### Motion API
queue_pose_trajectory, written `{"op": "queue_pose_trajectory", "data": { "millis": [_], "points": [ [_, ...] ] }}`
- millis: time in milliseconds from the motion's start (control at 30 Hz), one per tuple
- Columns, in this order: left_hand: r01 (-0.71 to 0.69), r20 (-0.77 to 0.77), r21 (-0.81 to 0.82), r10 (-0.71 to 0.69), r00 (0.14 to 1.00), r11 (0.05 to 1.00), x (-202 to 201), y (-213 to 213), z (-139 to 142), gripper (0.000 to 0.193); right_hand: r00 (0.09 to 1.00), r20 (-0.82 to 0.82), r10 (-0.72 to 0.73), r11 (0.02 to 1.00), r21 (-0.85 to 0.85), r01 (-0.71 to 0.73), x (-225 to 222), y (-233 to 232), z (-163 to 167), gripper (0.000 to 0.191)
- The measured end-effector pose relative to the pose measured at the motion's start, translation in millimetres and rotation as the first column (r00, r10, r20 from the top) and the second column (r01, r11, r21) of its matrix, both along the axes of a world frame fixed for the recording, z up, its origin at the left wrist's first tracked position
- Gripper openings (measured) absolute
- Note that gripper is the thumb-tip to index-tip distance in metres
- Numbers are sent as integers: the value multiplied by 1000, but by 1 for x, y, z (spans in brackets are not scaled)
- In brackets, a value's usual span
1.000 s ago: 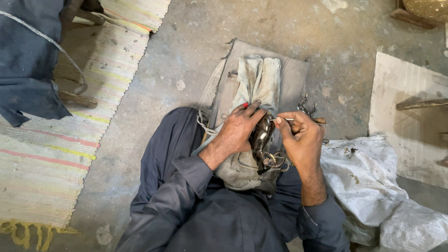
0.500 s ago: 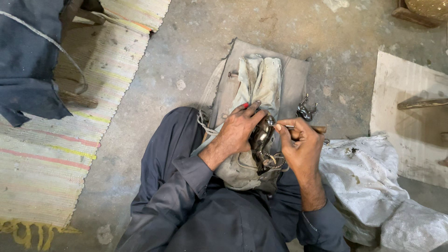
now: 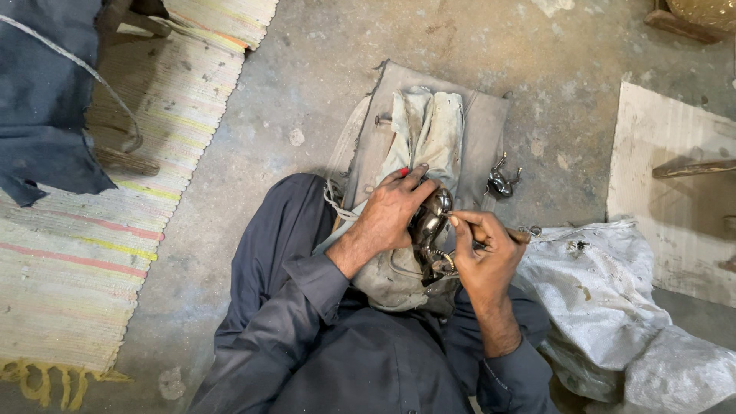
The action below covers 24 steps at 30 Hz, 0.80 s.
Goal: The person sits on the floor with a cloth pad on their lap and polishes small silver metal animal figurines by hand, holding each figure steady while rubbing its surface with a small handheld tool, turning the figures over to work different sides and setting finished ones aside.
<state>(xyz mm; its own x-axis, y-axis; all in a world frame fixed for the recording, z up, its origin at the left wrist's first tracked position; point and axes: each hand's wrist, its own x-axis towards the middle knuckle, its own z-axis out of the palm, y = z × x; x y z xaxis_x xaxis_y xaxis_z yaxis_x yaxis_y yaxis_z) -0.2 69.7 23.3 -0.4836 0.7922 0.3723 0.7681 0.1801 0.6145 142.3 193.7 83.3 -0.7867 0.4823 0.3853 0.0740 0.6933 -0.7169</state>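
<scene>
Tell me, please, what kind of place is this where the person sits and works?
Probably a small floor-level craft or metal workshop. The person sits on a bare concrete floor, the left hand steadying a shiny metal piece over a grimy cloth. A striped woven mat lies beside.

Grey concrete floor (image 3: 322, 61), striped rug (image 3: 84, 253)

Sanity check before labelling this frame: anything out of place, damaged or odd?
Mostly tidy. One small dark metal piece lies apart on the concrete floor, past the edge of the grey pad, away from the shiny metal part both hands work on. The pad's top-left corner looks frayed.
</scene>
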Motion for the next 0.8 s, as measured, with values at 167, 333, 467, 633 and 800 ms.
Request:
{"op": "queue_pose_trajectory", "data": {
  "millis": [167, 333, 467, 633, 800],
  "points": [
    [3, 7, -14, -3, 1000, 1000, 0, 0, 0, 92, 999, -36, 39, 997, 74, -36, 3, 2, -4, 10],
    [1, 5, -6, -1, 1000, 1000, -1, 1, 1, 92, 999, 24, -23, 996, 82, 21, 1, 3, -5, 10],
    [5, 17, -20, -5, 1000, 1000, 0, -1, 2, 93, 999, 31, -31, 998, 52, 30, 3, 1, -5, 11],
    [4, 4, -10, -4, 1000, 1000, -2, -1, 2, 93, 999, -8, 33, 999, 44, -33, 5, -1, -4, 12],
    [9, 10, -5, -9, 1000, 1000, -2, -1, 1, 93, 998, 65, -3, 999, 36, 1, 6, 0, -4, 12]
  ]
}}
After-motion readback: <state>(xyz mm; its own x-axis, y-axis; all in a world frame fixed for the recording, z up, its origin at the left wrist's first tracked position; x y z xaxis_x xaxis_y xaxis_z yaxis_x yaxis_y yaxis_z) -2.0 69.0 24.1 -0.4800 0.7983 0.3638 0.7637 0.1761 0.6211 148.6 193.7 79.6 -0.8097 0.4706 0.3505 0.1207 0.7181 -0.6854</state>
